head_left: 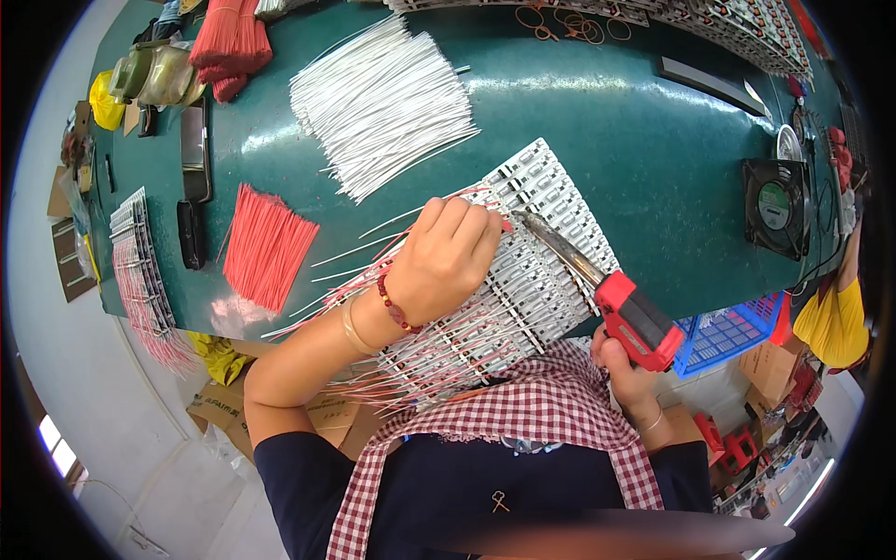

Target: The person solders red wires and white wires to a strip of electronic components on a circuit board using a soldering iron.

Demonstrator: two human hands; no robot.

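Observation:
A white panel of small circuit boards (551, 187) lies tilted at the table's near edge, with rows of black parts. Red and white wires (439, 350) stick out from its left side. My left hand (443, 257) is over the panel, fingers closed in a pinch; a bit of red wire (507, 226) shows at the fingertips, the rest hidden by the hand. In my right hand (627, 369) is a red and black soldering gun (637, 322), gripped by its handle. Its metal tip points at the panel, close beside my left fingertips.
Beyond the panel lies a pile of white wires (383, 107); to the left, a bundle of red wires (269, 247) and another wired panel (140, 271). A black fan (777, 207) stands at right. A blue crate (728, 336) sits below the table edge.

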